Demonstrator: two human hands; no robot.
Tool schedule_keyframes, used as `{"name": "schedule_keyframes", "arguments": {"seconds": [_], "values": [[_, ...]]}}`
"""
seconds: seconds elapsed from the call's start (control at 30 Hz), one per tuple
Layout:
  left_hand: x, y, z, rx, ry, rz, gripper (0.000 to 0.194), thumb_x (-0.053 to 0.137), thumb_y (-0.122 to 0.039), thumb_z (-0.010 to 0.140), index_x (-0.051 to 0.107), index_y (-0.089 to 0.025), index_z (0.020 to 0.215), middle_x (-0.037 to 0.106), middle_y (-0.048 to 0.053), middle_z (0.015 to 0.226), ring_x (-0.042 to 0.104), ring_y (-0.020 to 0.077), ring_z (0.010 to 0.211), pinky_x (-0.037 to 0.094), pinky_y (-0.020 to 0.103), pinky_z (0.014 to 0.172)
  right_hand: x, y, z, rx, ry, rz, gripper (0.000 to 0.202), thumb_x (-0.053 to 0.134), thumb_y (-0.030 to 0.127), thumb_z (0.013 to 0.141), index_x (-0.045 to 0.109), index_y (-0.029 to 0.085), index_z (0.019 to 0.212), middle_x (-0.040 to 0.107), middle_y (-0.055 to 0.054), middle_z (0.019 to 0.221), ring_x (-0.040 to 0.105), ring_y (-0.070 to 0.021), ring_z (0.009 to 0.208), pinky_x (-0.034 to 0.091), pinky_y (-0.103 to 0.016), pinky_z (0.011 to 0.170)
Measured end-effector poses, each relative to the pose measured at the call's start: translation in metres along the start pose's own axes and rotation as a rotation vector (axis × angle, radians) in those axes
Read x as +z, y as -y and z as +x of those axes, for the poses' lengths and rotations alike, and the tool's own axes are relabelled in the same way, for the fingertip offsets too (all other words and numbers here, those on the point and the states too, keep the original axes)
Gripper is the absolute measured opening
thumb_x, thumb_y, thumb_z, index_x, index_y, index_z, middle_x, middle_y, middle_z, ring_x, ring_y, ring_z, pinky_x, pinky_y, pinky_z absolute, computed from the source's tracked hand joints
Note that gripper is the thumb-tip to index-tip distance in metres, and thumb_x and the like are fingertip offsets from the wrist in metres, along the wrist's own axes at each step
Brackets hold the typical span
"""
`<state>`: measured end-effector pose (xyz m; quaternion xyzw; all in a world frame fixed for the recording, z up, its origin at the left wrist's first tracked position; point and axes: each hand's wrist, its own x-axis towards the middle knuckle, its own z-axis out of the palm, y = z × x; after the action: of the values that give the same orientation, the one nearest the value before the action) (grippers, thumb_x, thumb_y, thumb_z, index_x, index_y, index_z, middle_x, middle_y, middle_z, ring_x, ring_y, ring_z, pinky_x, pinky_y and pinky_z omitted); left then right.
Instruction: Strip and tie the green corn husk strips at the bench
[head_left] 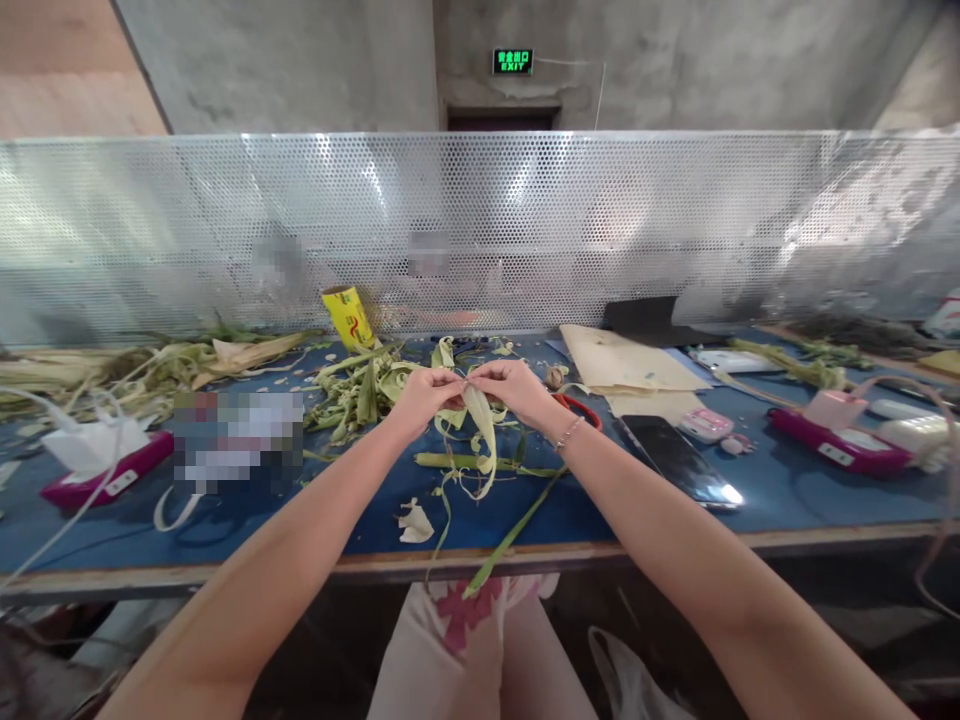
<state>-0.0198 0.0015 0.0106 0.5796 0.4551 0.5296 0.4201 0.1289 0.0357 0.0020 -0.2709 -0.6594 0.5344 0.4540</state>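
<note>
My left hand (427, 398) and my right hand (519, 390) meet above the blue table, fingertips pinched together. Between them they grip the top of a pale green-white leaf strip (484, 432), which looks like corn husk and hangs down with a curled lower end. The exact pinch point is partly covered by my fingers. Left of my hands lies a heap of green leaf and stem scraps (352, 395). Below them a green stalk (457, 461) rests on the table, and a long green leaf (517, 530) hangs over the front edge.
A yellow cardboard tube (348, 318) stands by the perforated metal screen (300, 210). To the right are a black phone (671, 455), tan paper sheets (630, 362) and a magenta power strip (832, 445). Another power strip (146, 470) with cables sits left. A small husk piece (415, 522) lies near the front edge.
</note>
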Motion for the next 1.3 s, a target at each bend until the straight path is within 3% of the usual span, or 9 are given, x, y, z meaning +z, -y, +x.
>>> {"name": "schedule_keyframes", "arguments": {"seconds": [0.1, 0.2, 0.33, 0.43, 0.67, 0.8, 1.13, 1.3], "values": [[-0.001, -0.004, -0.002, 0.085, 0.018, 0.147, 0.016, 0.066, -0.028, 0.057, 0.065, -0.013, 0.061, 0.061, 0.002, 0.049, 0.056, 0.0111, 0.045, 0.047, 0.023, 0.05, -0.003, 0.0, 0.0, -0.006, 0.021, -0.067, 0.015, 0.063, 0.029, 0.065, 0.063, 0.016, 0.072, 0.065, -0.002, 0.066, 0.06, -0.0118, 0.061, 0.051, -0.028, 0.063], [-0.002, -0.007, -0.004, 0.172, 0.019, 0.304, 0.008, 0.063, -0.024, 0.058, 0.064, -0.015, 0.057, 0.06, 0.001, 0.048, 0.055, 0.0116, 0.045, 0.045, 0.022, 0.047, -0.009, 0.001, 0.0, -0.059, 0.077, -0.309, 0.015, 0.059, 0.028, 0.069, 0.065, 0.016, 0.074, 0.065, -0.003, 0.065, 0.059, -0.0127, 0.059, 0.049, -0.027, 0.059], [-0.005, -0.006, -0.003, 0.299, 0.024, 0.461, 0.006, 0.06, -0.017, 0.058, 0.066, -0.018, 0.058, 0.06, -0.001, 0.048, 0.052, 0.0097, 0.044, 0.041, 0.02, 0.047, -0.014, 0.007, -0.003, -0.309, 0.125, -0.771, 0.014, 0.055, 0.023, 0.072, 0.067, 0.018, 0.073, 0.063, -0.002, 0.064, 0.054, -0.0109, 0.059, 0.042, -0.025, 0.059], [-0.006, -0.006, -0.003, 0.333, 0.036, 0.509, 0.007, 0.059, -0.017, 0.059, 0.066, -0.019, 0.06, 0.06, -0.001, 0.049, 0.052, 0.0098, 0.046, 0.041, 0.02, 0.049, -0.013, 0.011, -0.005, -0.496, 0.127, -0.936, 0.016, 0.051, 0.019, 0.074, 0.067, 0.019, 0.073, 0.062, -0.002, 0.067, 0.052, -0.0111, 0.063, 0.039, -0.024, 0.063], [-0.001, -0.014, -0.006, 0.122, 0.094, 0.315, 0.015, 0.064, -0.031, 0.061, 0.064, -0.016, 0.062, 0.059, 0.001, 0.05, 0.056, 0.012, 0.049, 0.048, 0.025, 0.054, -0.011, 0.014, -0.008, -0.587, 0.088, -0.966, 0.021, 0.047, 0.012, 0.073, 0.065, 0.018, 0.065, 0.056, -0.001, 0.058, 0.046, -0.0097, 0.057, 0.037, -0.023, 0.059], [0.0, -0.014, -0.006, 0.146, 0.059, 0.322, 0.015, 0.066, -0.03, 0.058, 0.064, -0.015, 0.061, 0.06, 0.001, 0.051, 0.056, 0.0111, 0.048, 0.048, 0.023, 0.053, -0.011, 0.014, -0.008, -0.596, 0.069, -0.941, 0.021, 0.047, 0.012, 0.073, 0.067, 0.017, 0.071, 0.059, -0.002, 0.062, 0.05, -0.0105, 0.06, 0.039, -0.023, 0.061], [-0.001, -0.015, -0.005, 0.136, 0.09, 0.329, 0.014, 0.06, -0.029, 0.064, 0.064, -0.015, 0.063, 0.061, 0.0, 0.052, 0.054, 0.0094, 0.048, 0.047, 0.022, 0.053, -0.012, 0.017, -0.008, -0.39, 0.066, -0.781, 0.018, 0.053, 0.026, 0.077, 0.069, 0.019, 0.082, 0.065, -0.002, 0.066, 0.057, -0.011, 0.06, 0.042, -0.023, 0.059], [0.0, -0.013, -0.004, 0.107, 0.105, 0.284, 0.02, 0.059, -0.031, 0.067, 0.063, -0.012, 0.067, 0.058, -0.002, 0.05, 0.055, 0.0093, 0.049, 0.047, 0.023, 0.055, -0.009, 0.014, -0.007, -0.496, -0.004, -0.866, 0.016, 0.054, 0.022, 0.076, 0.069, 0.018, 0.078, 0.066, -0.002, 0.07, 0.055, -0.0101, 0.062, 0.04, -0.022, 0.06]]}}
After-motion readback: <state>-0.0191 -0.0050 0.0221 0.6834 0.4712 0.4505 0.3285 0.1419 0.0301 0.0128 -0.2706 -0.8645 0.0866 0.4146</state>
